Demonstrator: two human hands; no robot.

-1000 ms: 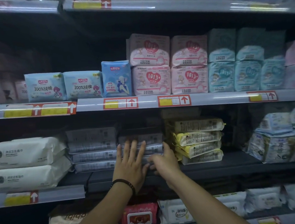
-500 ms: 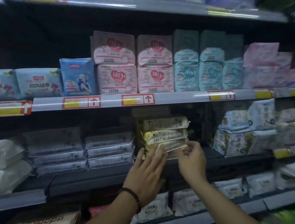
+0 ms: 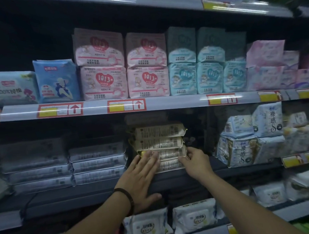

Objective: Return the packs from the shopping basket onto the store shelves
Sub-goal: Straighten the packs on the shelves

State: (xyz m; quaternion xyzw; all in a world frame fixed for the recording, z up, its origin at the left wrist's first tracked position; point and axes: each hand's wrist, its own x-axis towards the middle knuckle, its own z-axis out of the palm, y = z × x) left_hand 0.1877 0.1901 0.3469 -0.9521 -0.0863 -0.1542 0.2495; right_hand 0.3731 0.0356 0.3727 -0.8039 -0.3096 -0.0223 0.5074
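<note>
Four stacked yellow packs (image 3: 158, 133); left grip (image 3: 142, 175) wide, flat on them; right grip (image 3: 194, 161) round one end.

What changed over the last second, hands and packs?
Both hands moved right, off the grey packs to the yellow packs. The left hand now presses flat on their front; the right hand grips their right end. Grey packs and upper shelf unchanged.
</note>
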